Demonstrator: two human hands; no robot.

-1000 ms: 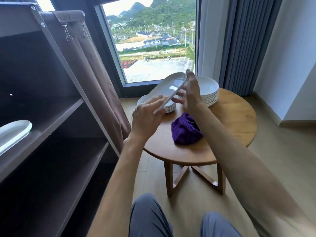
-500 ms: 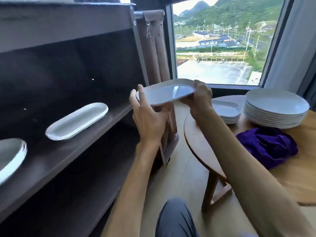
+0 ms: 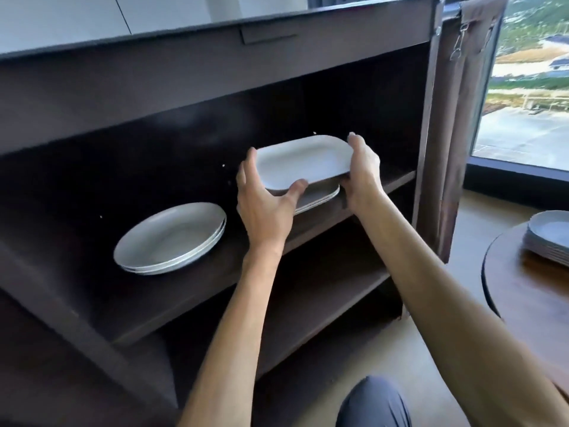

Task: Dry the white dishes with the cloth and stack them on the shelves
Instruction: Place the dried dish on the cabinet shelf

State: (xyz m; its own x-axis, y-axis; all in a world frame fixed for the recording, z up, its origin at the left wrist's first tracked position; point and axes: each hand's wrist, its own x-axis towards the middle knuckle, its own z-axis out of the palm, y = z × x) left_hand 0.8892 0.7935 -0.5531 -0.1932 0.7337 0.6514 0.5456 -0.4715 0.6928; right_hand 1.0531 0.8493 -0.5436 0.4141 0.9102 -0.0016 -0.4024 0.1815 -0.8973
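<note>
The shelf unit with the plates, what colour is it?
Dark brown shelf unit, seen in the head view.

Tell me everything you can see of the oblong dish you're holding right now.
The oblong dish is white, glossy like ceramic, with rounded corners and a shallow raised rim. It sits roughly level, tipped slightly, just above a small stack of similar dishes on the dark shelf. The left hand grips its near-left end, the right hand its right end.

Both arms outstretched, left hand (image 3: pixel 265 208) and right hand (image 3: pixel 363 177) curled, gripping
</note>
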